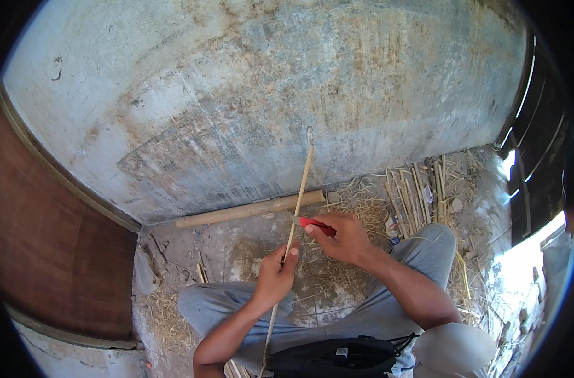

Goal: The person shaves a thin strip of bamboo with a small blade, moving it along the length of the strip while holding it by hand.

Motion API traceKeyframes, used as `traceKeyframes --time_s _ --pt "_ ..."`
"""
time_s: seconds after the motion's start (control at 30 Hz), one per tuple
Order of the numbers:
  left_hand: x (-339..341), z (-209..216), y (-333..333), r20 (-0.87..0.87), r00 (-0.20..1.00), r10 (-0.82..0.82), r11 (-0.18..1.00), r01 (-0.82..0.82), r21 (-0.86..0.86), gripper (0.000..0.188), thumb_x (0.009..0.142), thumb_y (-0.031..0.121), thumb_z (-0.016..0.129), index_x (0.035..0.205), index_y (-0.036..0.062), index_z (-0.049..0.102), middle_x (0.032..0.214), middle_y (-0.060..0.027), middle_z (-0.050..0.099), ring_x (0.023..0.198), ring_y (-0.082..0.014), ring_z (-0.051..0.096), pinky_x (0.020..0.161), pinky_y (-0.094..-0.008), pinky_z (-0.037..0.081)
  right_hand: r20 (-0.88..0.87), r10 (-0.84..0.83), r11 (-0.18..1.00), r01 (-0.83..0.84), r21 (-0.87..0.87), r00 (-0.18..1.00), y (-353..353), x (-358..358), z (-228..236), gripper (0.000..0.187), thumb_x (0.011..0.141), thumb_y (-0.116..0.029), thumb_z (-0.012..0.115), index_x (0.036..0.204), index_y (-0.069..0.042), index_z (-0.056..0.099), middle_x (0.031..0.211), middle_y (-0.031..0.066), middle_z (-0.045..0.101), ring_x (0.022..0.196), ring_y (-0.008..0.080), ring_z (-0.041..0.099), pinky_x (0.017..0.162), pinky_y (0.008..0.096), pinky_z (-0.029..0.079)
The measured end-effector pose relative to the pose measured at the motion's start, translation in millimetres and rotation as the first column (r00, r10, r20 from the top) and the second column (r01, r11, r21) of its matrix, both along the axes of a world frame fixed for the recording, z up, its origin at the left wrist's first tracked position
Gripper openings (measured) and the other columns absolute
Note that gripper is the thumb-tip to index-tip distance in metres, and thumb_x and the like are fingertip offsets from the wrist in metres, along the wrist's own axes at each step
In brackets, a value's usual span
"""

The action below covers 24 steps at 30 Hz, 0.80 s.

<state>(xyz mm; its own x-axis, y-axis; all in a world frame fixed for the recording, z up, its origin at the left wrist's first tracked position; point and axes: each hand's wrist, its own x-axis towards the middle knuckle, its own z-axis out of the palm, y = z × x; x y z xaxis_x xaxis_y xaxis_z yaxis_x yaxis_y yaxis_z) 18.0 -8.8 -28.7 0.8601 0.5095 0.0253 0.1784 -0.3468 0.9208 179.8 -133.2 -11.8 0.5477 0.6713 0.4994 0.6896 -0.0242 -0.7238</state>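
Note:
A long, thin bamboo strip (304,178) slants up from my lap, and its far end meets the stained wall. My left hand (277,274) is wrapped round the strip at about its middle. Farther up, my right hand (344,235) grips the red handle of a utility knife (317,225). The knife's tip is at the strip, just beyond my left hand; whether the blade bites into it is too small to tell.
A thick bamboo pole (230,215) lies along the foot of the wall (249,126). Several split bamboo sticks (413,195) and pale shavings (362,208) cover the floor at the right. A brown wooden panel (60,239) stands at the left. A black bag (331,358) rests on my lap.

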Motion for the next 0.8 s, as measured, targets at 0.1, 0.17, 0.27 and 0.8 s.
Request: traceKeyframes --time_s 0.1,0.17,0.27,0.8 --pt "0.1 -3.9 -0.5 0.006 1.000 -0.010 0.998 0.010 0.068 0.038 0.103 0.028 0.053 0.126 -0.0011 0.061 0.069 0.0050 0.049 0.059 -0.0028 0.044 0.053 -0.0224 0.036 -0.006 0.022 0.999 -0.022 -0.030 1.000 0.8 -0.2 -0.1 0.028 0.089 -0.031 0.069 0.094 -0.003 0.073 0.072 0.0159 0.066 0.061 0.0319 0.064 0.055 0.0394 0.050" --pt "0.7 -0.2 -2.9 0.005 1.000 -0.016 0.994 0.015 0.109 0.038 0.102 0.027 0.054 0.127 -0.0008 0.060 0.069 0.0049 0.050 0.059 -0.0026 0.043 0.053 -0.0223 0.036 -0.085 0.050 0.997 -0.055 -0.060 0.995 1.4 -0.6 1.5 0.034 0.088 -0.035 0.070 0.096 -0.002 0.073 0.070 0.0167 0.065 0.059 0.0297 0.064 0.055 0.0387 0.050" --pt "-0.5 9.7 -7.3 -0.002 0.999 -0.035 0.999 0.035 0.034 0.039 0.101 0.024 0.057 0.130 -0.0009 0.058 0.069 0.0053 0.050 0.058 -0.0020 0.042 0.051 -0.0224 0.034 -0.318 -0.019 0.999 0.034 0.042 0.948 8.1 -4.8 -7.5 0.039 0.087 -0.038 0.073 0.100 -0.001 0.072 0.065 0.0150 0.061 0.054 0.0240 0.059 0.052 0.0363 0.046" --pt "-7.5 16.7 -3.7 -0.175 0.953 -0.247 0.947 0.199 -0.254 0.048 0.099 0.025 0.058 0.137 -0.0005 0.042 0.076 -0.0027 0.053 0.059 -0.0083 0.052 0.054 -0.0259 0.046 -0.576 -0.023 0.992 -0.055 -0.117 0.817 14.3 -12.0 -19.0 0.027 0.090 -0.025 0.069 0.082 0.000 0.072 0.063 0.0017 0.064 0.056 0.0043 0.051 0.050 0.0255 0.040"
